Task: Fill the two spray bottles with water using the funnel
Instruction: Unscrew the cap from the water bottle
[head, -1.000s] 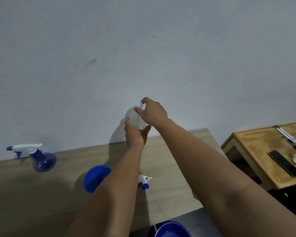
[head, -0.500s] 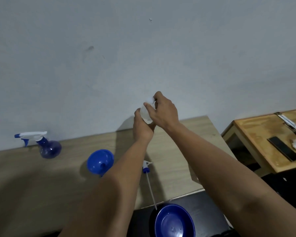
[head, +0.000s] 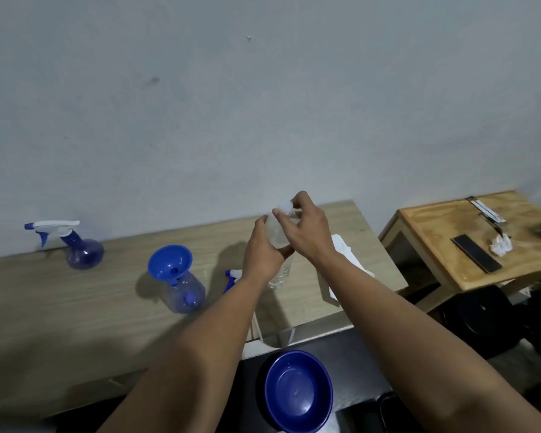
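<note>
A clear water bottle (head: 280, 270) stands on the wooden table (head: 75, 307). My left hand (head: 261, 254) grips its body. My right hand (head: 310, 228) pinches its white cap (head: 283, 210) at the top. Left of them stands an open blue spray bottle (head: 185, 292) with the blue funnel (head: 169, 262) in its neck. Its spray head (head: 231, 276) lies on the table, partly hidden behind my left forearm. A second blue spray bottle (head: 82, 250), with its white trigger head on, stands far left by the wall.
A blue bowl (head: 297, 392) sits below the table's front edge on a dark surface. White paper (head: 345, 254) lies on the table under my right forearm. A smaller wooden table (head: 450, 232) at right holds a black bar, a crumpled tissue and tools.
The view has tilted down, so the table, funnel bottle and bowl show more fully. Both hands stay on the water bottle, the right one at its cap.
</note>
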### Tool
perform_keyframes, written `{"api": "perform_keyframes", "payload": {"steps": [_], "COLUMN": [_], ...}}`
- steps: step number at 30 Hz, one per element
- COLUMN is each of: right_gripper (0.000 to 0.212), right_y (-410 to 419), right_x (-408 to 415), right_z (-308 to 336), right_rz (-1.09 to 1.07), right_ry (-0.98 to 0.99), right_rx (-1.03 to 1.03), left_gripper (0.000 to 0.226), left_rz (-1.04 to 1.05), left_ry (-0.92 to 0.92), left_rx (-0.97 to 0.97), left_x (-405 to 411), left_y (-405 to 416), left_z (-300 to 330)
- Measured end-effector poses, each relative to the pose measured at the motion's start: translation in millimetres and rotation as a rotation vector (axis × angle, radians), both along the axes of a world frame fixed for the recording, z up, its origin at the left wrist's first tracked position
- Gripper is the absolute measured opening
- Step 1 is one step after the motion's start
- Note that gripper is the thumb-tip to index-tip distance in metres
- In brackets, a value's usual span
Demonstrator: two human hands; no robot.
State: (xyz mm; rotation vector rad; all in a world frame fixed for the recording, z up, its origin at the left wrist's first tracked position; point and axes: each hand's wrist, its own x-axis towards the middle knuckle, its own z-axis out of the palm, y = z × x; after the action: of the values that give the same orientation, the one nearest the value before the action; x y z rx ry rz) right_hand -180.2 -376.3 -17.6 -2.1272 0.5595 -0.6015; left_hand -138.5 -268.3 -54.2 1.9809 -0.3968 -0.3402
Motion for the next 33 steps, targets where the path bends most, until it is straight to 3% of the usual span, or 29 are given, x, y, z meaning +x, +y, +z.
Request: {"api": "perform_keyframes", "payload": {"steps": [6,11,15,22,28,33], "right_gripper": [0.029,0.039,0.029,0.016,0.025,0.023], "right_y": [13,25,29,21,12,15], "right_x": [-6,-4,-2,1,2,4], "right_z": [-11,-23,-26,-27,-19,-18], "right_rz": [-0.011,-0.097,-0.09,0.0,0.093,0.027], "right_ry": [-0.078,-0.199,-0.258,-0.306,-0.261,-0.327], "right_rx": [0.14,0.237,0.28,0.347,0.387,0.419], "left_gripper": [0.091,0.086,0.09,0.084,0.079,0.081], "left_rz": [-0.05,-0.107,-0.12,-0.104,-0.126,-0.14], "left_ry": [-0.065,-0.096,-0.123,-0.081,-0.049,-0.022], "left_rx": [0.021,0.098,0.122,0.063,0.11,0.112], "left_x": [4,10,12,15,25,25], "left_y": [13,15,15,14,15,13], "left_z": [0,-2,-3,-3,0,-2]}}
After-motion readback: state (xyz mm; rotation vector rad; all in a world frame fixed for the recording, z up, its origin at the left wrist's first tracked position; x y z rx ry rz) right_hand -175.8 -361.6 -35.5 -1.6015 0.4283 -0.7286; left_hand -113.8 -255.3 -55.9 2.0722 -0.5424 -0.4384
